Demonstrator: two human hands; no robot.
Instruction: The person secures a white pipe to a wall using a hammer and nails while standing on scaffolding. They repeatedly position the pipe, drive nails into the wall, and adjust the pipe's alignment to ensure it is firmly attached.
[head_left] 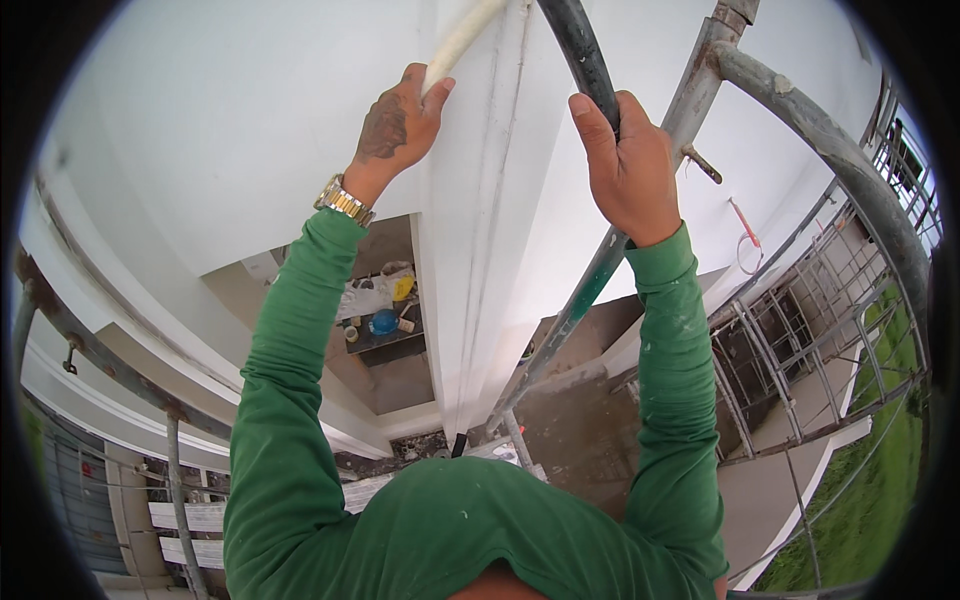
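In the left hand (400, 125), a cream tube (462, 38) is gripped before the white wall (290, 70) — in the right hand (638, 175), a black tube (580, 50) is clasped. A metal scaffold pole (692, 95) is seen passing behind that wrist.

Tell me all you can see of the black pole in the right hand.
The black pole looks round and smooth, with a dull sheen; its material is unclear. It slants from the top edge down into the right hand, which is wrapped around it, and appears slightly curved, perhaps from the lens. Its upper end is out of frame.
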